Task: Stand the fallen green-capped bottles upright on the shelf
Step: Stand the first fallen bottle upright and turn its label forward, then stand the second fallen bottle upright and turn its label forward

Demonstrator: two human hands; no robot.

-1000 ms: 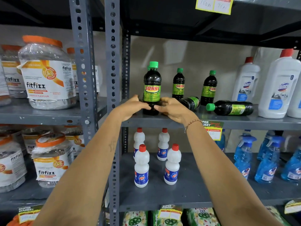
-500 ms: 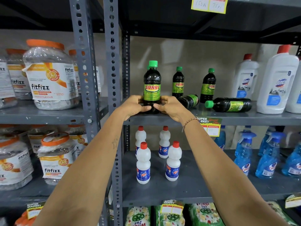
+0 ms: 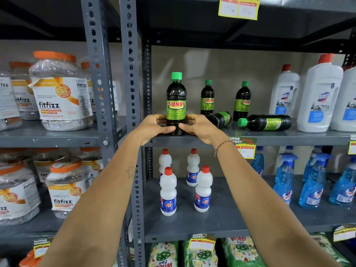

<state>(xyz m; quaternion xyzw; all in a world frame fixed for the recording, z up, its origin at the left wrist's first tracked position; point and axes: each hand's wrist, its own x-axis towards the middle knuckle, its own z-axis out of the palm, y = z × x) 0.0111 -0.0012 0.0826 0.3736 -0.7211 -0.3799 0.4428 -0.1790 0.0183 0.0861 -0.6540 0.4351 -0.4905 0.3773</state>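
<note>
A dark green-capped Sunny bottle [image 3: 176, 101] stands upright at the front of the grey shelf [image 3: 289, 138]. My left hand [image 3: 154, 127] and my right hand [image 3: 200, 127] clasp its base from either side. Two more Sunny bottles stand upright further back, one [image 3: 207, 98] in the middle and one [image 3: 242, 101] to its right. Two lie on their sides: one [image 3: 220, 118] partly hidden behind my right hand, the other [image 3: 266, 122] with its green cap pointing left.
Large white red-capped bottles [image 3: 319, 97] stand at the shelf's right end. Small white red-capped bottles [image 3: 168, 193] and blue spray bottles [image 3: 285, 180] fill the shelf below. Orange-lidded fitfizz jars [image 3: 61, 93] sit on the left rack, behind the grey uprights [image 3: 131, 74].
Both hands stay on the base of the front bottle, which remains upright. The view has shifted slightly; the fallen bottles have not moved.
</note>
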